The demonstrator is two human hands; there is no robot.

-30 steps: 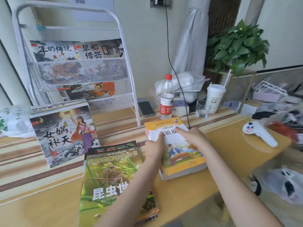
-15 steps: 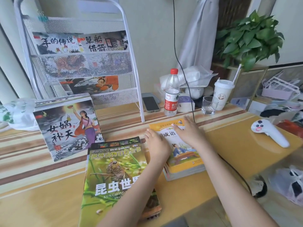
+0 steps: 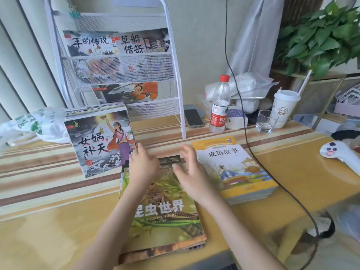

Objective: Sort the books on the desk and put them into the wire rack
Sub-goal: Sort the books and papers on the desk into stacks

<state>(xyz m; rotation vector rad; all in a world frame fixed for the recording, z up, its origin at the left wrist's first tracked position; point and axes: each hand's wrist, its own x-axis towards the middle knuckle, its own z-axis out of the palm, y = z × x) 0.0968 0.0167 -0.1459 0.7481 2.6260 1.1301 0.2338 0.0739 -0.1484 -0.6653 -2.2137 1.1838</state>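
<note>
A striped yellow-and-brown surface carries three piles of books in front of a white wire rack, which stands at the far side and already holds picture books in its upper and lower mesh pockets. Nearest the onlooker lies the largest pile, topped by a green insect book lying flat at the near edge. To its left and farther back sits a stack topped by a dark, ink-painted cover of a woman in purple, just in front of the rack's foot. To the right lies a yellow-bordered storybook on its own short stack, apart from the insect book. A person's two bare hands reach over the far end of the insect book: the left hand hovers or rests near its far left corner, fingers loosely extended and grip released, while the right hand is spread open above the far right corner, grasping nothing. At the far right stand a water bottle, a lidded cup, a phone and a small glass.
</note>
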